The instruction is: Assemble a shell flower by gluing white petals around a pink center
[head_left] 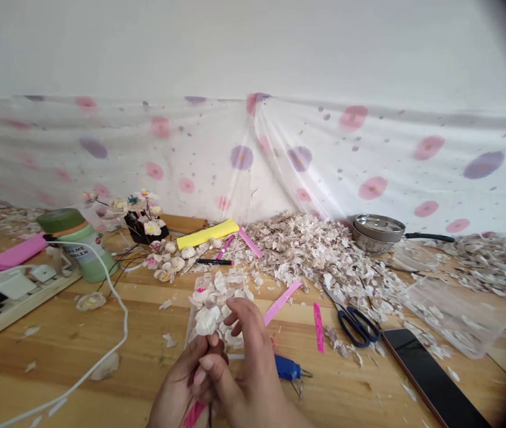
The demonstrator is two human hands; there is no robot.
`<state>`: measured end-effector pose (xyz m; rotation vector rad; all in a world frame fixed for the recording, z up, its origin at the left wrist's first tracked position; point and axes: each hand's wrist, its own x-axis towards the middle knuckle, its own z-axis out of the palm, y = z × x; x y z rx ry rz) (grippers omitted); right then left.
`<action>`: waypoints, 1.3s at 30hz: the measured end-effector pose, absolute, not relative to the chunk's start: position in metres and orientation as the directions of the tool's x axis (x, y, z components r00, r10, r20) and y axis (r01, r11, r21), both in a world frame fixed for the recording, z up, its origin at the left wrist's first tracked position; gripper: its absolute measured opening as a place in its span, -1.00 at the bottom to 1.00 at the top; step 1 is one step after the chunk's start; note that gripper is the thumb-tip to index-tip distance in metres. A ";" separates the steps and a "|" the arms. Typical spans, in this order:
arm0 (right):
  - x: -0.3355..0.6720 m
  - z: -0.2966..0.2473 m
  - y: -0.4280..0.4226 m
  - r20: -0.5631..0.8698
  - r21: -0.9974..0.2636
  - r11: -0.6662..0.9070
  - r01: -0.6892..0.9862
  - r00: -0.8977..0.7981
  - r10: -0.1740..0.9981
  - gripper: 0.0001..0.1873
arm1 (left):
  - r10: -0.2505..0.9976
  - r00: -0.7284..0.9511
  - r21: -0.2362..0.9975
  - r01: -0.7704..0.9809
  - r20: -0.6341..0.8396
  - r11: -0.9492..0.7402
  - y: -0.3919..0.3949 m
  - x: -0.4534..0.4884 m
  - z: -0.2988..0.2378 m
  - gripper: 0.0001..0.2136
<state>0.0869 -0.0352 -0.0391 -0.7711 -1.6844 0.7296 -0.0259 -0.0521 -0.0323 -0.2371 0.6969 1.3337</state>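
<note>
Both hands meet low over a wooden table (78,351) strewn with shell flakes, against a dotted sheet (279,154) on a white wall. The left hand (181,386) and right hand (239,368) pinch shut on a white flower (206,321). A tray (197,285) lies just beyond, scissors (357,324) right; bare wood left.

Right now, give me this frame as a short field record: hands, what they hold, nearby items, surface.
left hand: low centre, fingers pinched on a small white flower
right hand: over the left, fingertips at the same flower
under hands: clear tray of white petals; pink strip below the hands
right of hands: blue glue gun, pink strips, scissors, dark phone
left: green bottle, white cable
behind: petal heap, metal pan
surface: wooden table
</note>
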 end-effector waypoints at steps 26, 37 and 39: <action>0.089 -0.022 -0.014 0.712 -0.650 0.708 0.275 -0.103 0.694 -0.68 | 0.919 0.190 0.509 -0.784 -0.347 0.354 -0.054 -0.023 -0.048 -0.66; 0.093 -0.018 -0.010 0.744 -0.543 0.702 0.460 -0.124 0.657 -0.75 | 0.910 0.281 0.550 -0.728 -0.303 0.408 -0.056 -0.026 -0.051 -0.72; 0.093 -0.020 -0.010 0.737 -0.546 0.691 0.473 -0.121 0.665 -0.77 | 0.912 0.277 0.562 -0.721 -0.302 0.405 -0.056 -0.026 -0.052 -0.71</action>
